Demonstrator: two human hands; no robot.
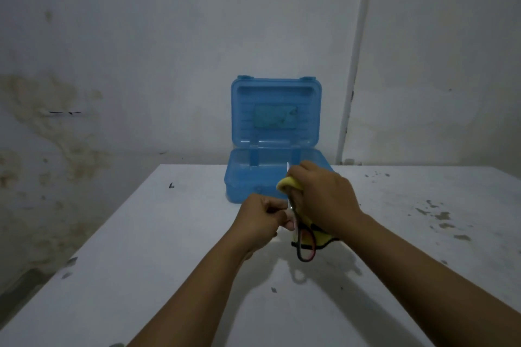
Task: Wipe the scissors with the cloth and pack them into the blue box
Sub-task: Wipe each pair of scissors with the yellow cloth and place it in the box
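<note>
My left hand [260, 218] grips the scissors [305, 245] near their pivot, blades pointing up and away, one dark handle loop with red lining hanging below. Wrapped round the blades is a yellow cloth [289, 184] with a dark edge, and my right hand [324, 197] grips it there; a blade tip shows just above the cloth. Both hands hover above the white table [141, 262], just in front of the blue box [253, 177]. The box stands open at the table's far edge, its lid upright against the wall. I cannot see what its tray holds.
The table top carries dark specks and stains, most of them at the right [439, 217]. A stained white wall rises behind the box, with a white pipe [352, 79] running down it to the right of the lid.
</note>
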